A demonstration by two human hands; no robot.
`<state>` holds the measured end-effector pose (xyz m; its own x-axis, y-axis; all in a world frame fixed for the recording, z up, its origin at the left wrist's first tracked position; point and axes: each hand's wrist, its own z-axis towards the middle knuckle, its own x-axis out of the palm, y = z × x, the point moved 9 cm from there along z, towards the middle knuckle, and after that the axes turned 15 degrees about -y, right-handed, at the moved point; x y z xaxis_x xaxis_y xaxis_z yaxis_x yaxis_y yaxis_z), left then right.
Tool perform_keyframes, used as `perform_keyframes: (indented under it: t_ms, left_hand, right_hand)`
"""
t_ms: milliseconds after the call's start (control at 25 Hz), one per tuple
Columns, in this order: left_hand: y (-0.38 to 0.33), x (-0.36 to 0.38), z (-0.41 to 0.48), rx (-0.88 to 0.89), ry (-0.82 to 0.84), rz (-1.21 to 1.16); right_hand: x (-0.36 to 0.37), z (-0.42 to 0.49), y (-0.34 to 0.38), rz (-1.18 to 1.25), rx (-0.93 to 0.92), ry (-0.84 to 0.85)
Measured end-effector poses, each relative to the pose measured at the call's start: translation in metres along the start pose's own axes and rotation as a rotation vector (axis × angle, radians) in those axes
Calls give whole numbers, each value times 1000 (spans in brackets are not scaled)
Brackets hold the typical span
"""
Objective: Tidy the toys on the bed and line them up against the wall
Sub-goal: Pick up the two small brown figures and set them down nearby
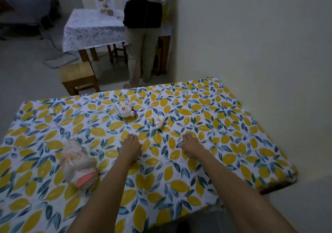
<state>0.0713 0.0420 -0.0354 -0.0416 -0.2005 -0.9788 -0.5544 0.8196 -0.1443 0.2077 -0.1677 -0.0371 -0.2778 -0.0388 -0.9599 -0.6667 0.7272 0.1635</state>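
Observation:
The bed (233,142) wears a sheet printed with yellow lemons and blue leaves. Three toys lie on it. A large pale plush toy (77,162) with pink stitching and an orange end lies at the left. A white toy with red marks and a purple tassel (124,109) lies farther back in the middle. A small white toy (159,121) sits just right of it. My left hand (131,145) and my right hand (191,145) stretch out flat above the sheet, holding nothing, both short of the small white toy. The wall (260,44) runs along the bed's right side.
A person (143,35) stands beyond the bed's far edge with their back turned. A wooden stool (77,74) is on the floor at the far left corner. Behind it stands a table under a patterned cloth (91,29) with a printed sheet propped on it.

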Motion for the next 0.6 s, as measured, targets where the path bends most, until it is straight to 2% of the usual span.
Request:
perform_keyframes:
  t_ms: [280, 440, 600]
  left_hand:
    - [12, 15, -20, -132, -25, -2]
    - [7, 17, -22, -245, -47, -97]
    - [-28, 11, -1, -160, -113, -304]
  right_hand:
    - [20, -31, -30, -79, 122, 5]
    - [11, -36, -42, -192, 178, -142]
    - [2, -25, -46, -34, 224, -211]
